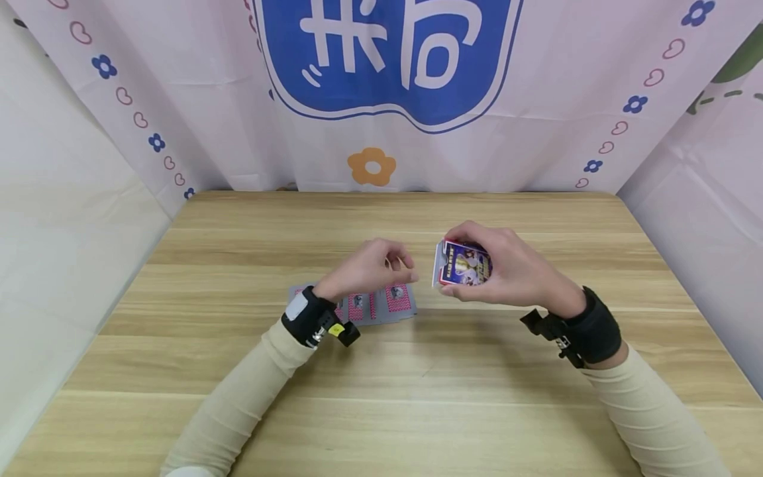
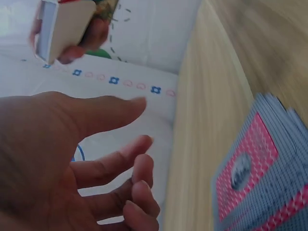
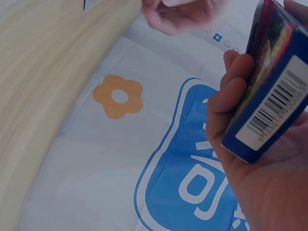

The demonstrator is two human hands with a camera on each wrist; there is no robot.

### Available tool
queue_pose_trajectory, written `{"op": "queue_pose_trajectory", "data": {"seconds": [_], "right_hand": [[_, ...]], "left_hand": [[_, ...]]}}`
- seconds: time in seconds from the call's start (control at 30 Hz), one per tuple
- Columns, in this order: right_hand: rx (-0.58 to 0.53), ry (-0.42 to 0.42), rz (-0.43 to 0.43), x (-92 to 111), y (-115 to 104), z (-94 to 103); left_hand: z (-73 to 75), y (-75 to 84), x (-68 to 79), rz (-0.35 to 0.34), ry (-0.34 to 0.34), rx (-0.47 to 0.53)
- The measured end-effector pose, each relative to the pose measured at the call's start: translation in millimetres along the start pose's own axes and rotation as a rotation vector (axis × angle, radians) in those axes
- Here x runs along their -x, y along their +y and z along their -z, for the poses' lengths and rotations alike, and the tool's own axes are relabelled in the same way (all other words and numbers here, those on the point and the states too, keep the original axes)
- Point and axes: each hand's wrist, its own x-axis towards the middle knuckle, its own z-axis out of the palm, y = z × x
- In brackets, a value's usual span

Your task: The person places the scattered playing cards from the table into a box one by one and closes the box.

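Note:
My right hand (image 1: 515, 268) grips a playing card box (image 1: 467, 264) above the table, thumb on the near side and fingers on the far side. The box has a blue and gold printed face, a barcode (image 3: 274, 103) on one end and a pale, whitish end turned toward the left hand. My left hand (image 1: 372, 268) holds nothing; in the left wrist view its thumb is stretched out and the fingers are loosely bent. Beneath and beside it lie several overlapping playing cards (image 1: 398, 299) with pink patterned backs up, partly hidden by the hand and wrist.
The wooden table (image 1: 417, 397) reaches back to a white curtain (image 1: 208, 99) with a large blue printed emblem (image 1: 387, 59) and an orange flower. White cloth also hangs at the left and right sides. Each wrist wears a black strap (image 1: 596, 328) with a small camera.

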Motion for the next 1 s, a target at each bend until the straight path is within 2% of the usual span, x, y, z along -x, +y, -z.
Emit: {"op": "queue_pose_trajectory", "data": {"seconds": [0.23,0.37,0.8,1.0], "right_hand": [[0.010,-0.012,0.002,0.6,1.4,-0.5],[0.008,-0.017,0.000,0.7,1.8,-1.0],[0.006,-0.015,0.001,0.5,1.8,-2.1],[0.002,-0.016,0.003,0.4,1.0,-2.4]], "left_hand": [[-10.5,-15.7,-8.5,0.112,-0.015,-0.235],[-16.4,-20.3,-11.7,0.155,-0.010,-0.314],[-20.9,-21.8,-12.1,0.166,0.058,-0.389],[-19.3,-18.8,-12.0,0.151,0.041,-0.392]]}}
